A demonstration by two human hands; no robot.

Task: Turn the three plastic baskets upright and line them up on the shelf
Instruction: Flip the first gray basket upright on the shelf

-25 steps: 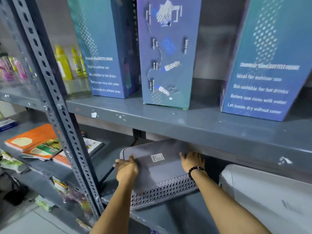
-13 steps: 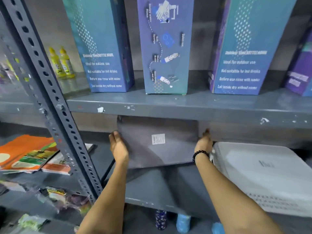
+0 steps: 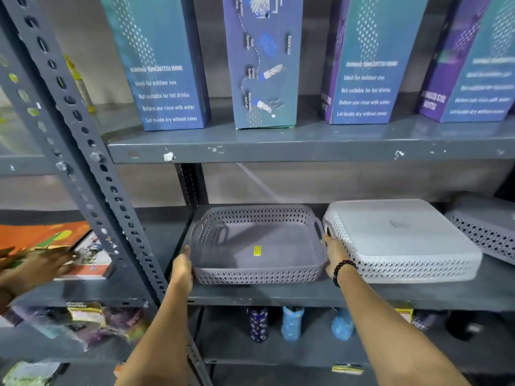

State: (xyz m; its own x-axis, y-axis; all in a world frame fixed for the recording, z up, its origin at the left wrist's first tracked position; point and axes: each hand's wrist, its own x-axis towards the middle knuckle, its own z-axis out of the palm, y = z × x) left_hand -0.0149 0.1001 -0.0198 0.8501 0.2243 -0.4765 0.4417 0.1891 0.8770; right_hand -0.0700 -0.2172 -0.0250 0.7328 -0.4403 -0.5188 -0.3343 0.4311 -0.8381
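Flipped since a moment ago, the grey basket [image 3: 257,245] is now sitting upright on the shelf [image 3: 306,298], just left of the white basket [image 3: 401,240]. You're gripping it, left hand [image 3: 182,270] and right hand [image 3: 334,253] pressing its sides, fingers together. Be squaring it to the shelf edge before letting go; the white basket and dark basket [image 3: 485,228] are lying inverted.

Bare forearms; black beaded bracelet [image 3: 343,270] on right wrist.

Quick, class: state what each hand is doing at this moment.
Left hand: closed on the left rim of the grey basket.
Right hand: closed on that basket's right rim.
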